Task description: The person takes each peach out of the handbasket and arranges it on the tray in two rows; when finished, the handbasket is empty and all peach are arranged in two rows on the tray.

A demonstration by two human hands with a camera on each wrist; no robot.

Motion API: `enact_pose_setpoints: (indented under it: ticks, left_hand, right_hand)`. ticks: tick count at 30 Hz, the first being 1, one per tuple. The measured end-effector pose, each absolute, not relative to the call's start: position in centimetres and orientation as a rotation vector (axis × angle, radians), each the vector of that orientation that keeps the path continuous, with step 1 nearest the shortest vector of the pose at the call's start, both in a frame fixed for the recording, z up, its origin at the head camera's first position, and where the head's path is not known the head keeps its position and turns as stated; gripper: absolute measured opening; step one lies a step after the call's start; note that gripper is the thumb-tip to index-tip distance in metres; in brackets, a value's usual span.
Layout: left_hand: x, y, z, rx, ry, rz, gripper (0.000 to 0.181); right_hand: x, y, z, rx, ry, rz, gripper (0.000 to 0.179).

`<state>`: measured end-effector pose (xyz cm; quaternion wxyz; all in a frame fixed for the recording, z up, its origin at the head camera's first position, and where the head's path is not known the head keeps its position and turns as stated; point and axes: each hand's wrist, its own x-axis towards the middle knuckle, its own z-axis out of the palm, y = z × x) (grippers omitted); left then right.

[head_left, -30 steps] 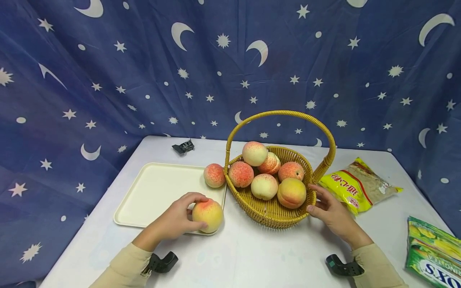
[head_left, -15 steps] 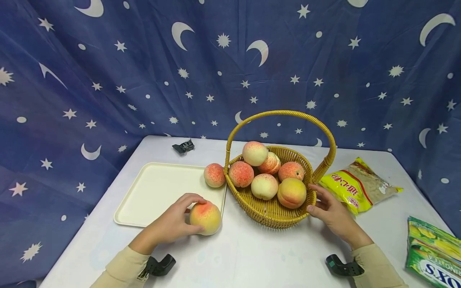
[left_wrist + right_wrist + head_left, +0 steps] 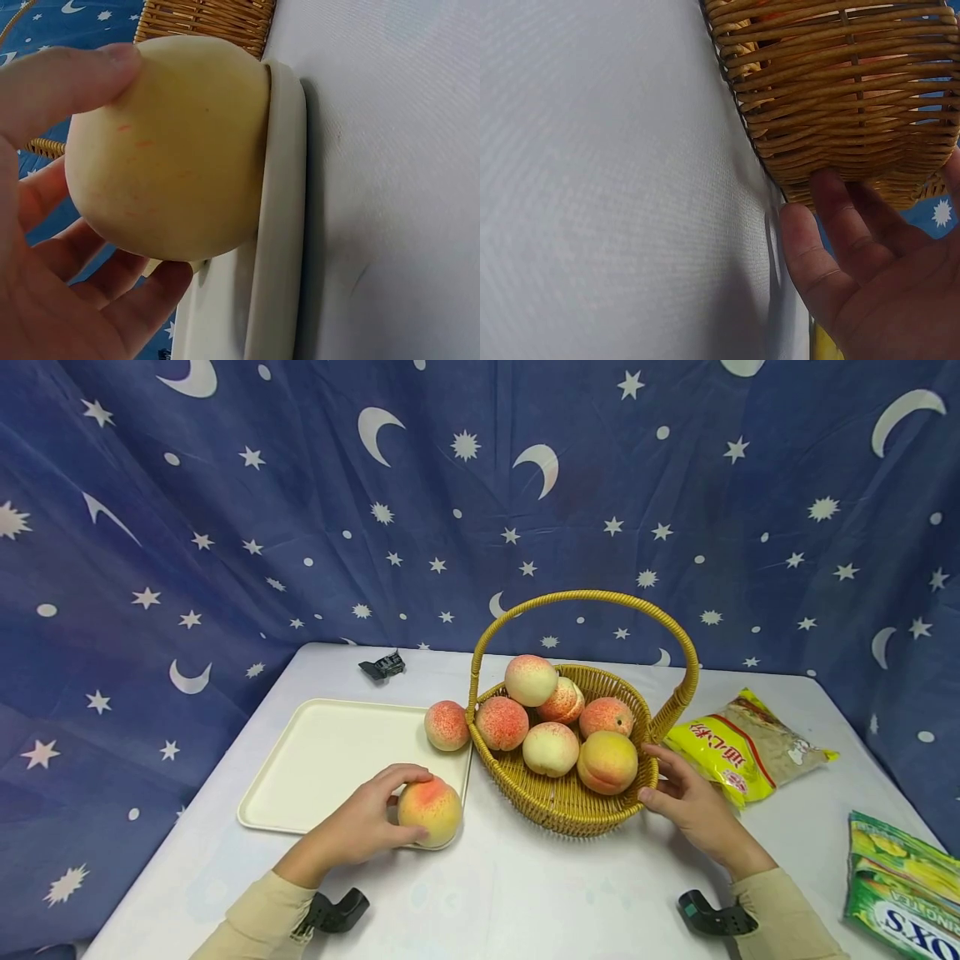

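Note:
My left hand [image 3: 363, 818] holds a large yellow peach [image 3: 431, 812] with a red blush, thumb on one side and fingers on the other. In the left wrist view the peach [image 3: 180, 150] sits against the rim of the cream tray [image 3: 274, 247]. A wicker basket [image 3: 558, 814] with a tall handle contains several peaches, red, pale and yellow. At the basket's right side, my right hand [image 3: 693, 810] grips the wall near the handle's foot. In the right wrist view, its fingers [image 3: 840, 214] touch the weave low down.
One reddish peach [image 3: 447, 725] lies at the tray's right edge, beside the basket. A yellow bag of powder [image 3: 738, 747] lies right of the basket. A green packet [image 3: 903, 885] is at the right table edge. A small black wrapped item [image 3: 382, 667] lies behind the tray.
The peach in my left hand has shifted very slightly to the left over the tray's near right corner and turned a little. My right hand and the basket stay put.

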<state>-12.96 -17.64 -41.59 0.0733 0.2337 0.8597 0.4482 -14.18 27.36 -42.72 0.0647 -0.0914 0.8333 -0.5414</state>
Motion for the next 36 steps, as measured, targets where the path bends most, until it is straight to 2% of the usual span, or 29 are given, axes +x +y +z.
enact_pose_setpoints:
  ticks: [17, 22, 36]
  left_hand:
    - [-13.0, -17.4, -41.6, 0.693, 2.640, 1.260, 0.065]
    - [-13.1, -17.4, -41.3, 0.696, 2.659, 1.243, 0.072]
    - [-13.8, -15.6, -37.9, 0.853, 2.676, 1.362, 0.079]
  right_hand:
    - [-14.1, 27.3, -42.7, -0.278, 2.502, -1.640, 0.067]
    - [-14.2, 27.3, -42.7, -0.268, 2.508, -1.629, 0.068]
    - [-14.2, 27.3, -42.7, -0.273, 2.513, -1.630, 0.068]
